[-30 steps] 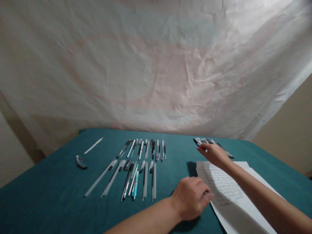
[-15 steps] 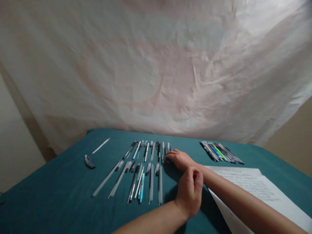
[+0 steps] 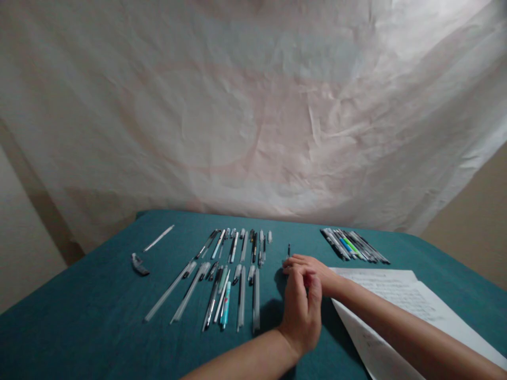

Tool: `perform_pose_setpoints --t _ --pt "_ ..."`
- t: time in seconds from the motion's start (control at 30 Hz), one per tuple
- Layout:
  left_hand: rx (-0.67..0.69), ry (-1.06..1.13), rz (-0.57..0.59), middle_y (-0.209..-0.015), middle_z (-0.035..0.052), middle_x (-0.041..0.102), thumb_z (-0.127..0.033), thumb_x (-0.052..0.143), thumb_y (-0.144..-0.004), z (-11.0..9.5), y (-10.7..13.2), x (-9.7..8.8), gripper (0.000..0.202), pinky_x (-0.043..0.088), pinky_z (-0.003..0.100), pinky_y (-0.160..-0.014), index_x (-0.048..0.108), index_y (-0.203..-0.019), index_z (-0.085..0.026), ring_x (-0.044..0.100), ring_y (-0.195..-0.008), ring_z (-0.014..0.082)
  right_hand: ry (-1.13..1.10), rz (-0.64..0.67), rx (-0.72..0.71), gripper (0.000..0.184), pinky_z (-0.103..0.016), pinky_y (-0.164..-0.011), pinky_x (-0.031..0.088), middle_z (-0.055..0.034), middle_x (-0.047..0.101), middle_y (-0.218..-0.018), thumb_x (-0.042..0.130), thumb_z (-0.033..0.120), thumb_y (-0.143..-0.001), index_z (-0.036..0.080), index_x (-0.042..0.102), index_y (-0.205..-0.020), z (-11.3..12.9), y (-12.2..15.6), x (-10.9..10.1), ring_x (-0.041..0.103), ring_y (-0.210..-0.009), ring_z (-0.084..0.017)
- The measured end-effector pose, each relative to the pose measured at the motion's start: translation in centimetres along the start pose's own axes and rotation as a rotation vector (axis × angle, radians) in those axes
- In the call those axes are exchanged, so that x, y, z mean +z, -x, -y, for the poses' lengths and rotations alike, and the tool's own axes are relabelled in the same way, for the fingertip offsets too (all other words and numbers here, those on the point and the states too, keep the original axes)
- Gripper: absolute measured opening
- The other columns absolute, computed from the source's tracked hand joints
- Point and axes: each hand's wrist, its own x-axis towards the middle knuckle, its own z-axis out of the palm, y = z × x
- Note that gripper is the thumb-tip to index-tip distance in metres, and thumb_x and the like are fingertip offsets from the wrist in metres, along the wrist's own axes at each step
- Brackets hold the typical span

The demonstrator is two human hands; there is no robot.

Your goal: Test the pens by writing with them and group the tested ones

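1. Here's the pen piece [image 3: 289, 248], slim and dark-ended, poking out just beyond the fingertips of the right hand [image 3: 307, 266]; the rest of it is hidden beneath them.
2. That right hand is low over the table, palm down, fingers bent and closed on the pen piece, with little gap showing.
3. Nearer the body, the left hand [image 3: 301, 311] is up in a loose fist, overlapping the right in this view. Whether the two touch, or whether the fist has hold of anything, cannot be told.
4. Left of the right hand and slightly farther out, a clear cap [image 3: 270, 237] lies alone at the end of the far row of pens [image 3: 235, 247].
5. Also left, but closer to the body, comes the near row of pens [image 3: 241, 303], a turquoise pen [image 3: 225, 307] among them.
6. Over to the right and beyond the grip, a bundle of pens [image 3: 336, 245] lies side by side, green and blue showing mid-pack.
7. Right of the grip, written paper [image 3: 392, 293] runs under the right forearm.
8. Far left of both hands: a curved grey-black object [image 3: 139, 265], and beyond it a thin white stick [image 3: 159, 238].
9. Beneath everything, teal cloth [image 3: 99, 306]; beyond the table, a pale hanging sheet [image 3: 237, 116].
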Motion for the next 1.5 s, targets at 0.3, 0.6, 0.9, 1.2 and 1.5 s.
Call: perform_pose_setpoints --t 0.3,0.6,0.9,1.2,1.5 --pt "-0.368 0.210 -0.236 -0.112 0.0129 0.050 -0.038 0.035 -0.089 3.9 -1.6 0.7 0.034 0.041 0.032 -0.086 0.041 -0.112 -0.014 0.051 -0.099 0.0179 0.112 -0.251 -0.042 0.027 -0.034 -0.079 0.049 -0.0117 0.059 -0.107 0.038 0.016 -0.089 0.018 0.057 -0.109 1.2 2.6 -2.6 0.055 -0.094 -0.019" --pt "-0.408 0.479 -0.180 -0.116 0.0148 0.056 -0.042 0.044 -0.085 5.1 -1.7 0.9 0.042 0.044 0.032 -0.086 0.048 -0.116 -0.013 0.054 -0.105 0.0222 0.098 -0.244 -0.094 0.033 -0.037 -0.082 0.050 -0.0143 0.058 -0.113 0.037 0.015 -0.089 0.015 0.053 -0.117 1.6 3.2 -1.8 0.053 -0.100 -0.020" --pt "-0.433 0.569 -0.204 -0.114 0.0151 0.058 -0.039 0.046 -0.085 5.1 -1.9 0.9 0.040 0.047 0.033 -0.083 0.052 -0.113 -0.012 0.057 -0.102 0.0228 -0.034 -0.223 -0.060 0.039 -0.036 -0.079 0.050 -0.0137 0.060 -0.112 0.034 0.007 -0.085 0.016 0.055 -0.116 1.8 2.9 -2.5 0.054 -0.099 -0.020" --pt "-0.437 0.417 -0.203 -0.101 0.0120 0.061 -0.033 0.052 -0.082 5.3 -2.1 1.1 0.040 0.050 0.030 -0.072 0.049 -0.116 -0.012 0.062 -0.078 0.0168 -0.241 -0.329 0.135 0.031 -0.029 -0.075 0.050 -0.0100 0.063 -0.102 0.035 0.009 -0.083 0.018 0.062 -0.095 0.7 2.8 -3.4 0.060 -0.089 -0.016" --pt "-0.427 0.284 -0.259 -0.102 0.0101 0.057 -0.027 0.050 -0.082 5.8 -1.8 1.0 0.031 0.048 0.029 -0.075 0.049 -0.110 -0.015 0.060 -0.085 0.0151 -0.165 -0.125 0.790 0.027 -0.021 -0.050 0.044 -0.0055 0.066 -0.071 0.054 0.025 -0.078 0.011 0.054 -0.100 -4.0 -2.7 -1.2 0.061 -0.056 -0.013"
